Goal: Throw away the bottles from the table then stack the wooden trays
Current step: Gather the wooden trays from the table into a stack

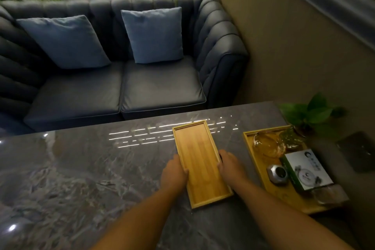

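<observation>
With no bottles visible on the table (81, 168) | left hand (174, 172) and right hand (230, 168) clamp the empty wooden tray (199, 158) by its long edges, apparently for stacking | laden second tray (261, 166) nearby.

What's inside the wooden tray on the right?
The right tray holds clear glass pieces, a silver hexagonal thing and a white and green box. The tray floor under them is covered.

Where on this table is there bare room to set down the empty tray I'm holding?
The whole stretch of dark table beside the left hand is bare, as is the strip beyond the empty tray. Beside the right hand it is crowded: the loaded tray fills that end.
</observation>
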Demonstrator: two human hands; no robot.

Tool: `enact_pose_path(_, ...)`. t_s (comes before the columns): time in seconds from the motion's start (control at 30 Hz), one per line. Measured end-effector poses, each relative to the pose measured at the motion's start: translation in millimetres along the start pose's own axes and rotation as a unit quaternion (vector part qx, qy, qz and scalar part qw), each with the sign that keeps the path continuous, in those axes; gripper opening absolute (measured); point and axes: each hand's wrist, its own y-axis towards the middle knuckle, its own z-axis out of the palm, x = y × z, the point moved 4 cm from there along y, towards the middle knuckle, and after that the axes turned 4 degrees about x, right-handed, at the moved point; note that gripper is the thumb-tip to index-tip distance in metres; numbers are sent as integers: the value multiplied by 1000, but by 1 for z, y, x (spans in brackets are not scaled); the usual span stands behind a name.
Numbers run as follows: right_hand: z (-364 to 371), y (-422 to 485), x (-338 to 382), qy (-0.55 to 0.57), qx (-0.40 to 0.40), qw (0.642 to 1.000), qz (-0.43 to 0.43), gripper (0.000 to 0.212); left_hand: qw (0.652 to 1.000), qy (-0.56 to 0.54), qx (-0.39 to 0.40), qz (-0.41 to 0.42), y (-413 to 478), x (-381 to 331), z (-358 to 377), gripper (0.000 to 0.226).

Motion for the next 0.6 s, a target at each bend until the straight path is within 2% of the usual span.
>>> enact_pose_path(0.13,-1,-6,4,13,-6,1000,-7,18,998,-63,-24,-18,-2,-2,-4,34)
enact_pose_path(0.4,-23,-23,25,70,14,997,-16,21,995,-91,-28,11,-15,-8,-31,49)
enact_pose_path(0.6,-57,-40,46,176,-8,983,-49,24,981,-195,-19,9,-33,-24,-67,55)
